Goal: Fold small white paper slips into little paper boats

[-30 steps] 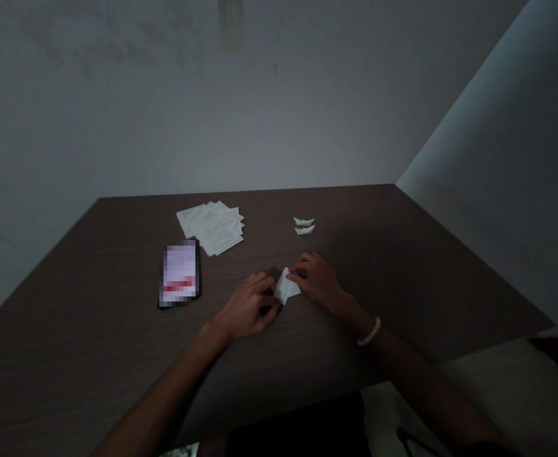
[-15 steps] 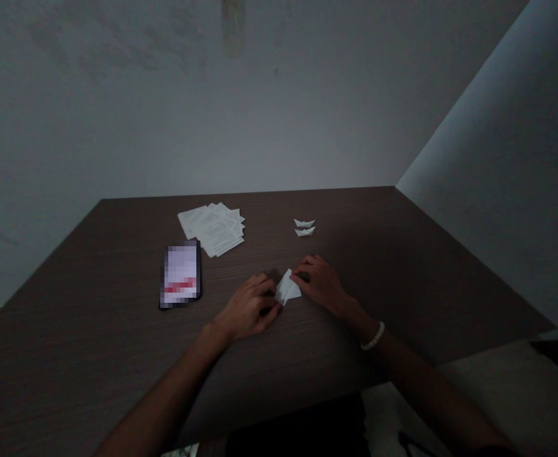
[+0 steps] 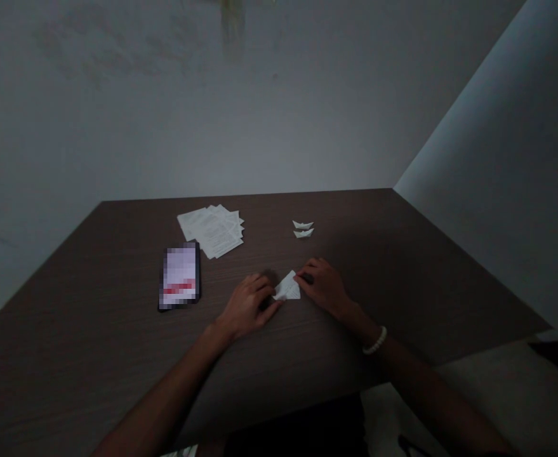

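Note:
A small folded piece of white paper (image 3: 289, 287) lies between my hands, close to the tabletop, and looks roughly triangular. My left hand (image 3: 250, 304) has its thumb and fingers closed on the paper's left corner. From the upper right, my right hand (image 3: 323, 284) pinches the paper's edge between thumb and fingertips; a bracelet of pale beads circles that wrist. Beyond the hands, two small folded paper boats (image 3: 303, 229) sit one behind the other.
On the dark wooden table (image 3: 93, 266), a fanned stack of printed sheets (image 3: 212, 230) lies at the back left. A phone-like device (image 3: 179, 277) with a blurred screen is left of my left hand. Walls border the table at the back and right.
The folded paper has shifted in my fingers, and its lower edge now looks flatter and wider. Both hands keep nearly the same place, with the left thumb slightly farther right.

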Demonstrator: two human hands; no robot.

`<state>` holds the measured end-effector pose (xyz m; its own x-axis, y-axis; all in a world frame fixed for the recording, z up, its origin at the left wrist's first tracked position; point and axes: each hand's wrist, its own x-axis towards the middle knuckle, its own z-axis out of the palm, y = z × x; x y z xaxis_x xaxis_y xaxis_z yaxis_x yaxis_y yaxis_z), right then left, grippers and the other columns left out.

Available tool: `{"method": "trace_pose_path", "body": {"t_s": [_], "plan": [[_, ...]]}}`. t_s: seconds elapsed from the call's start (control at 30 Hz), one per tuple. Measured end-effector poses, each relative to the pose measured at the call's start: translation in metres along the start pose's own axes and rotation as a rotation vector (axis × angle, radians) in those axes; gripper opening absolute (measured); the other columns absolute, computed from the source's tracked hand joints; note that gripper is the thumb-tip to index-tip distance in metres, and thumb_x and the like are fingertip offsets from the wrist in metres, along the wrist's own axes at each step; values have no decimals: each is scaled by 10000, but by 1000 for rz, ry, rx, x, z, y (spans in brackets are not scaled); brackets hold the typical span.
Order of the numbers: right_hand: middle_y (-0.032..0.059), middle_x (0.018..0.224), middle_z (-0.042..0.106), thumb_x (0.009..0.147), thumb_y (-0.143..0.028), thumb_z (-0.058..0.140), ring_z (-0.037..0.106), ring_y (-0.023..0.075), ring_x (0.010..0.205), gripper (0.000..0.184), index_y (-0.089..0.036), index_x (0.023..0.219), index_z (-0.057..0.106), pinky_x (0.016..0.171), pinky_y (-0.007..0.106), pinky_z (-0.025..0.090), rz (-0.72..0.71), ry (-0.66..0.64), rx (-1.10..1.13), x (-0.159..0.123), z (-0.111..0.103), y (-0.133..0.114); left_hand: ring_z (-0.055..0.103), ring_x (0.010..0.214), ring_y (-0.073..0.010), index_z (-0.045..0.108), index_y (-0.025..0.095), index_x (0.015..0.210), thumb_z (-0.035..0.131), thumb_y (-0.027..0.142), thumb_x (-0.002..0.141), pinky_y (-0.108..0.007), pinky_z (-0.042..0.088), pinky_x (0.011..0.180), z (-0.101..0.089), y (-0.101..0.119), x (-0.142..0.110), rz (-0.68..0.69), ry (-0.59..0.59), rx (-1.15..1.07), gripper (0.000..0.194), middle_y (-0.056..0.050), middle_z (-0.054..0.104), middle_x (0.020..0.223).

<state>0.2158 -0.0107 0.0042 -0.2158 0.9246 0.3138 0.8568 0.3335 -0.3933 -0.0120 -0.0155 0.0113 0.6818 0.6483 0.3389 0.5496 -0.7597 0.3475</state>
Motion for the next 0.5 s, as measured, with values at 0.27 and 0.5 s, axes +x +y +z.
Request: {"method": "trace_pose_path", "body": {"t_s": [0.27, 0.5], "plan": [[37, 898, 645, 834, -278, 684, 559, 185, 871, 83, -198, 814, 691, 792, 308, 438, -24, -25, 45, -3, -2, -2, 531, 971, -249, 667, 178, 953, 620, 342, 855, -421, 448, 853, 5, -10, 0, -142, 33, 9, 196, -82, 611, 1006], [52, 1000, 612, 801, -305, 721, 537, 197, 963, 164, -216, 934, 689, 838, 330, 435, -161, -205, 87, -2, -15, 4, 527, 957, -247, 665, 184, 926, 632, 286, 836, -418, 442, 825, 6, -10, 1, -188, 48, -21, 140, -73, 607, 1001]]}}
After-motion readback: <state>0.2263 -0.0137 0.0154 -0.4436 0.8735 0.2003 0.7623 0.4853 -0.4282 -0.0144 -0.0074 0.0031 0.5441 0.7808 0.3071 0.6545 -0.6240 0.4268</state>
